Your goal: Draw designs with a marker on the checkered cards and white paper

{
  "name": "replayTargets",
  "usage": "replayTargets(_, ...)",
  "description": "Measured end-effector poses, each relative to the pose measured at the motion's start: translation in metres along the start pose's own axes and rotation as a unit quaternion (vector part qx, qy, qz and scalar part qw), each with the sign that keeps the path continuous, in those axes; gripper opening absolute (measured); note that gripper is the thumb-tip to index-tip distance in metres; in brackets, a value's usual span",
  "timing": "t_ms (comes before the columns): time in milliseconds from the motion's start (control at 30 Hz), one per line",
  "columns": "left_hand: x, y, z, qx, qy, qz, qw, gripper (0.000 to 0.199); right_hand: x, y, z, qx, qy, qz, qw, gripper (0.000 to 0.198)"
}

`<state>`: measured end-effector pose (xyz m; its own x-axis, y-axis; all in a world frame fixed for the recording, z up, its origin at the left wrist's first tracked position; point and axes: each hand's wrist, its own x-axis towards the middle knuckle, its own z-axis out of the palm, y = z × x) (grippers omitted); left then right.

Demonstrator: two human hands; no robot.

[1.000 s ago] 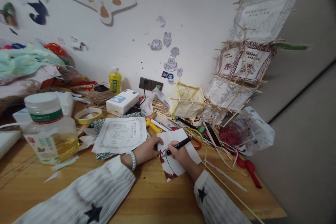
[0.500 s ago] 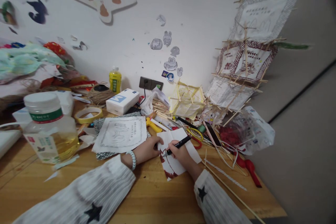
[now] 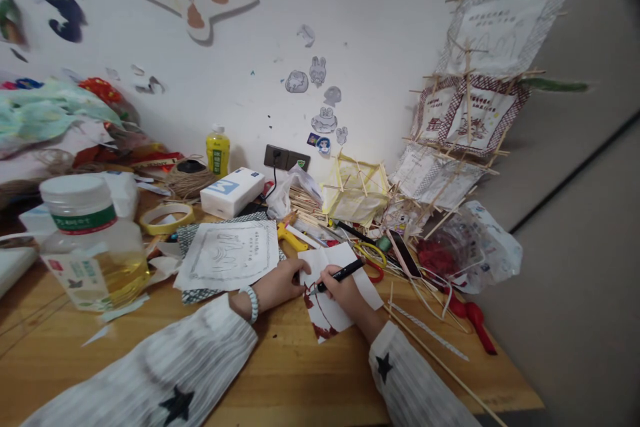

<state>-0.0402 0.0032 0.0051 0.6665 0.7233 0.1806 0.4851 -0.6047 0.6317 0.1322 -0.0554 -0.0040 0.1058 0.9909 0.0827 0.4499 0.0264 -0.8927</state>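
A white sheet of paper (image 3: 367,295) with dark red drawn shapes and a thin line lies at an angle on the wooden table (image 3: 300,373). My right hand (image 3: 345,297) is closed around a black marker pen (image 3: 349,270), its tip down at the red marks near the sheet's left side. Curled at the sheet's left edge, my left hand (image 3: 281,283) grips it, thumb and fingers close to the pen tip. Left of that hand lies another paper with line drawings and writing (image 3: 227,257), on top of a patterned sheet.
At left stand a jar of yellowish liquid (image 3: 95,247) and a tape roll (image 3: 167,219). Behind my hands are a yellow glue gun (image 3: 291,238), yellow-handled scissors (image 3: 371,253), a phone (image 3: 404,253) and stick frames (image 3: 356,188). A long thin stick (image 3: 440,361) lies right of my right forearm.
The view has shifted very slightly. Both hands, the marker pen and the paper keep almost the same places, with the pen tip still at the red marks.
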Motion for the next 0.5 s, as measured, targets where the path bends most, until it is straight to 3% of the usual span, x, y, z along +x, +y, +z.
replayTargets(500,-0.0003,0.0023,-0.0015,-0.005,-0.004,-0.002,1.0,0.031,0.0008,0.0005,-0.0008,0.001,0.009,0.005,1.0,0.021)
